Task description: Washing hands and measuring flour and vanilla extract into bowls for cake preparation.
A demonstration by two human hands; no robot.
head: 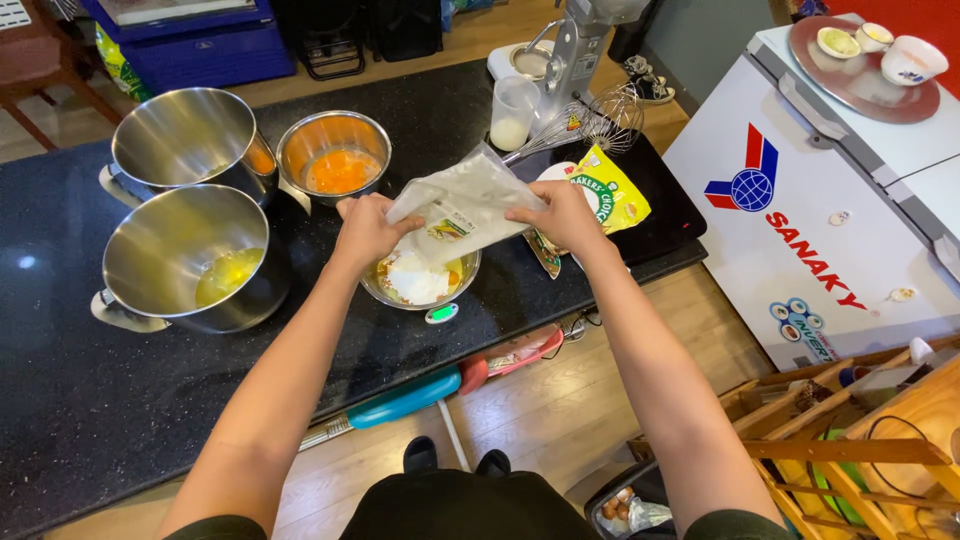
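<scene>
Both hands pinch a clear plastic bag (462, 205), tilted over a small steel bowl (420, 280) of white powder on the dark surface (90, 400): left hand (368, 230) at its lower corner, right hand (565, 215) at its upper edge. Beyond stand an orange-filled bowl (334, 152) and a whisk (600, 122).

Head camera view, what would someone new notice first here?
Both hands, the left hand and right hand, hold a pale plastic bag tilted over a small steel bowl of white powder at the middle of the black counter. Left of it stand three more metal bowls; the nearest large bowl holds yellow liquid. A white chest freezer stands at right.
</scene>
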